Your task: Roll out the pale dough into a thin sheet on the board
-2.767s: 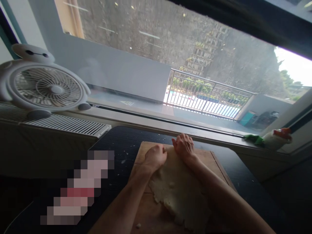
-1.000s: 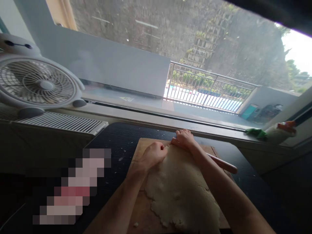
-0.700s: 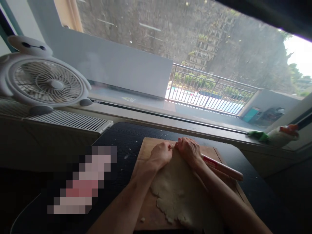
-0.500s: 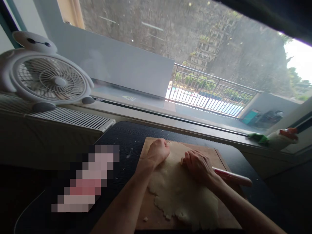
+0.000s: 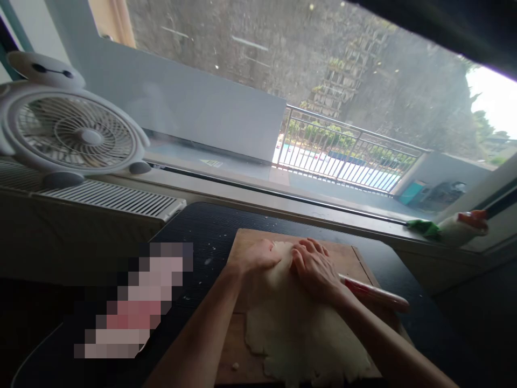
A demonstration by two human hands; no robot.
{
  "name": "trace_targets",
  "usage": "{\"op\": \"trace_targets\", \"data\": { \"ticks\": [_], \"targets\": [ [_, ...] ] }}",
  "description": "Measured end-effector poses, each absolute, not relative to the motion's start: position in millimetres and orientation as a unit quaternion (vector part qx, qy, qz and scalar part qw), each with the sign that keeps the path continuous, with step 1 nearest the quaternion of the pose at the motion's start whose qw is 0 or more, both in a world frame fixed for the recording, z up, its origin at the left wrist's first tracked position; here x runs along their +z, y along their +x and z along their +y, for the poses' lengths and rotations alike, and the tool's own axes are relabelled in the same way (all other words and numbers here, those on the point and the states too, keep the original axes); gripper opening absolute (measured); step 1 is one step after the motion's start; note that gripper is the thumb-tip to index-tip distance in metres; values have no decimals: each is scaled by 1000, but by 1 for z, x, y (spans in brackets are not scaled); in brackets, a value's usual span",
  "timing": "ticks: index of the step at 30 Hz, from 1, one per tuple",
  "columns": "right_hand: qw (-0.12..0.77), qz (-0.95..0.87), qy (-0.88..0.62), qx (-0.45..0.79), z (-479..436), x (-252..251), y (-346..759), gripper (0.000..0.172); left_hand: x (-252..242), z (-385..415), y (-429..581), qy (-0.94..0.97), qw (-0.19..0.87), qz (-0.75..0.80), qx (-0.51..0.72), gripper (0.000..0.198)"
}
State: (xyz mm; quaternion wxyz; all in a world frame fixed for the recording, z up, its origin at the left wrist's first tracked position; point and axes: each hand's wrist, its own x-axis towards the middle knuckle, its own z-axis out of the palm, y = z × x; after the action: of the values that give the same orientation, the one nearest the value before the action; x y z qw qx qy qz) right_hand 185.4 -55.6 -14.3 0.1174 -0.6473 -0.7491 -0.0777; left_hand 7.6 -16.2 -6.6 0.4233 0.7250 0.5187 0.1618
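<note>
A person's bare hands work a wide, pale dough sheet [image 5: 299,328] spread on a wooden board [image 5: 345,256], which sits on a black table [image 5: 204,226] by a window. L hand [image 5: 258,255], fingers curled in, rests at the sheet's far L edge; can't tell if it's pinching dough. R hand [image 5: 315,267] lies palm down over a rolling pin [image 5: 375,293], fingers bent fwd; the palm hides the contact, so can't tell if they're closed around it. The pin's near end juts out R, past the wrist. The sheet's near edge is ragged, w/ a small scrap [image 5: 235,366] just beside it on the board. At L, a white fan [image 5: 89,136] w/ a cartoon head stands above a slatted radiator [image 5: 117,196]. Far R, a green cloth [image 5: 424,228] lies on the sill; outside, a metal railing [image 5: 355,153].
</note>
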Motion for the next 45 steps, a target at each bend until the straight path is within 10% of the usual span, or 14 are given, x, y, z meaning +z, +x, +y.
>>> {"op": "trace_targets", "data": {
  "ticks": [38,45],
  "targets": [
    [118,-735,-653,-137,-52,-12,201,41,-25,-12,30,705,275,538,372,21],
    [87,-744,-659,-66,-56,-6,195,39,-17,-9,18,728,293,568,249,19]
  ]
}}
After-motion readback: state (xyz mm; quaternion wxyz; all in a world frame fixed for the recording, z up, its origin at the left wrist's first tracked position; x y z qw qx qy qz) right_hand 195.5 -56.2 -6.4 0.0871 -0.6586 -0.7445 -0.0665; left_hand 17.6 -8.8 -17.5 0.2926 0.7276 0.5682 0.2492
